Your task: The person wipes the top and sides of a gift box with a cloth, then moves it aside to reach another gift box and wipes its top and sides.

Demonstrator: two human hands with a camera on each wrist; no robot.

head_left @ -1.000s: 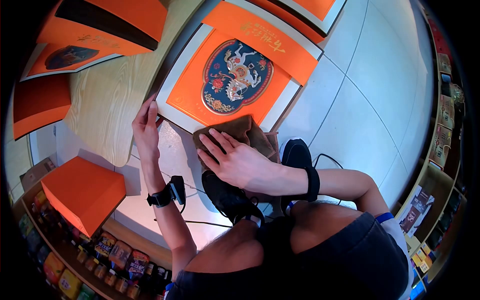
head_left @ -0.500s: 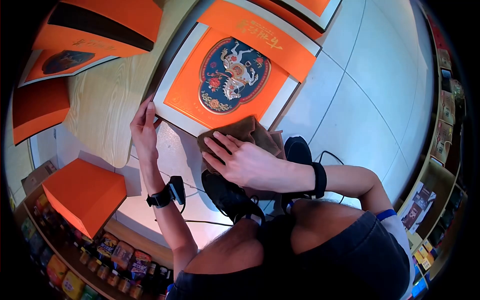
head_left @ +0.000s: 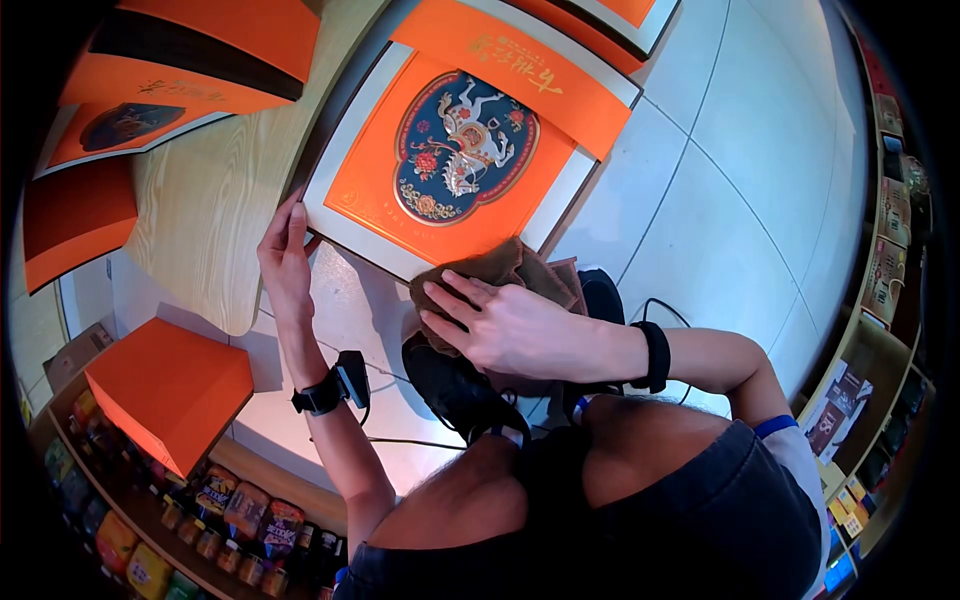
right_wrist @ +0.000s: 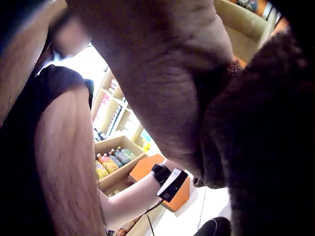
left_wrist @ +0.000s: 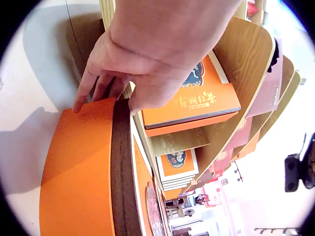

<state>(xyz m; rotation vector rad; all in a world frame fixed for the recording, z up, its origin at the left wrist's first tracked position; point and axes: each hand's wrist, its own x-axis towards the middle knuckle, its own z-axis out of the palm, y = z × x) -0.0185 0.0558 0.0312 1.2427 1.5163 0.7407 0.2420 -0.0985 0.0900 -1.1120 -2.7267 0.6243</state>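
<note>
A large orange gift box (head_left: 365,190) with white borders and a blue horse emblem lies before the person. My left hand (head_left: 288,265) holds its near-left corner; in the left wrist view, the thumb is at the dark edge while fingers rest on the orange side (left_wrist: 78,162). Along the near side of the box, my right hand (head_left: 530,335) lies over a brown cloth (head_left: 545,280), its fingers spread fairly straight and pressing. The right thumb is hidden in the head view. Dark and bunched, the cloth (right_wrist: 270,132) fills the right of the right wrist view.
A light wooden board (head_left: 200,190) with more orange boxes (head_left: 200,45) is at the left. Below it stands another orange box (head_left: 170,390), beside a shelf of packaged goods (head_left: 240,510). Stocked shelves (head_left: 885,270) line the right; a black shoe (head_left: 435,385) is under the hands.
My right hand and the cloth have slid rightward along the near side of the box. The left hand keeps its hold on the corner.
</note>
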